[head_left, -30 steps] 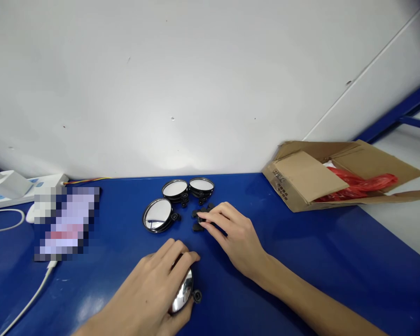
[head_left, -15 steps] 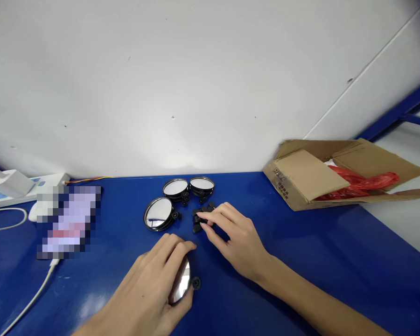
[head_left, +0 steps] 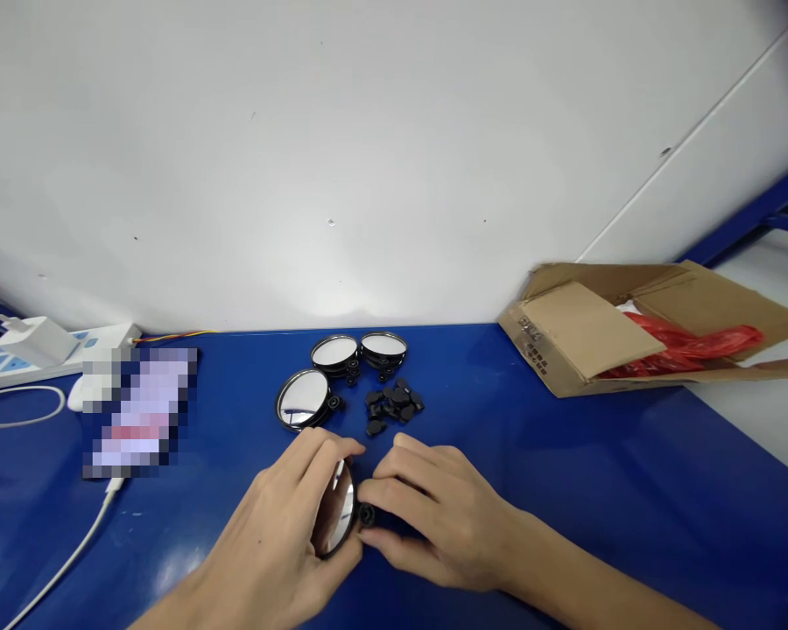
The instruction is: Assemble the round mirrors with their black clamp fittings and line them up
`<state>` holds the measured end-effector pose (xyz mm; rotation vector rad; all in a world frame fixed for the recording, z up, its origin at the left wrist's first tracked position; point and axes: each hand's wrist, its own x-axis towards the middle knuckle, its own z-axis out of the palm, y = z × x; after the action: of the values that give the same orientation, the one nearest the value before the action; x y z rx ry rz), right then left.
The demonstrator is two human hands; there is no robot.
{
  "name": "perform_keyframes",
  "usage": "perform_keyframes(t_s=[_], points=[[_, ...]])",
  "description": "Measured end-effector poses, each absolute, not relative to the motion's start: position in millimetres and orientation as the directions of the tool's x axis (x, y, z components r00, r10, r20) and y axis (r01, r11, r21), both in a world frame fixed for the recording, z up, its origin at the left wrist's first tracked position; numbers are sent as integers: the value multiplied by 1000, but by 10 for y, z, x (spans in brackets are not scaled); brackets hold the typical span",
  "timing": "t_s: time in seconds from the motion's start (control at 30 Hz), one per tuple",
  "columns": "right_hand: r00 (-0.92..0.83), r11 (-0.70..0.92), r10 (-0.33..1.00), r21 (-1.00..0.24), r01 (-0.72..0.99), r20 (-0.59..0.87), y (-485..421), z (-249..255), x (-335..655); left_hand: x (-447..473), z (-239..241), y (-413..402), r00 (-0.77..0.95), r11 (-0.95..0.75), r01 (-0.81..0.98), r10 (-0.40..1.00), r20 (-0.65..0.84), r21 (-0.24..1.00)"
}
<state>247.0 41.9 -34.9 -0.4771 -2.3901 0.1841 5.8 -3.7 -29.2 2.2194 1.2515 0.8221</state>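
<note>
My left hand (head_left: 282, 534) grips a small round mirror (head_left: 339, 518) on edge, just above the blue table (head_left: 565, 490). My right hand (head_left: 433, 512) is closed in a pinch at the black mount (head_left: 366, 514) on the mirror's rim; whether it holds a small black part I cannot make out. Beyond my hands lies a heap of several small black parts (head_left: 392, 405). Left of the heap rests one round mirror (head_left: 302, 399). Two more mirrors (head_left: 360, 350) lie behind it near the wall.
An open cardboard box (head_left: 584, 337) with red plastic (head_left: 683, 346) inside stands at the right. At the left are a white power strip (head_left: 32, 346), a blurred-out flat object (head_left: 137, 411) and a white cable (head_left: 66, 551). A white wall rises behind the table.
My right hand drew back from the heap of black parts to the mount on the mirror in my left hand. My left hand tilted the mirror more upright.
</note>
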Motion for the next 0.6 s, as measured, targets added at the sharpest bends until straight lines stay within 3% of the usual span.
perform_keyframes(t_s=[0.27,0.37,0.5,0.6], points=[[-757,909,410,-160,386,509,296,-237,2499,68,-295,-24,453,-529,615,844,287,585],[-747,883,468,-279,377,472,296,-143,2547,77,-293,-62,419,-490,598,866,273,634],[-716,827,521,-483,289,464,448,107,2638,59,-257,-80,263,-296,567,949,172,769],[-618,767,621,-538,350,483,631,332,2648,38,-230,-39,194,-242,596,969,155,765]])
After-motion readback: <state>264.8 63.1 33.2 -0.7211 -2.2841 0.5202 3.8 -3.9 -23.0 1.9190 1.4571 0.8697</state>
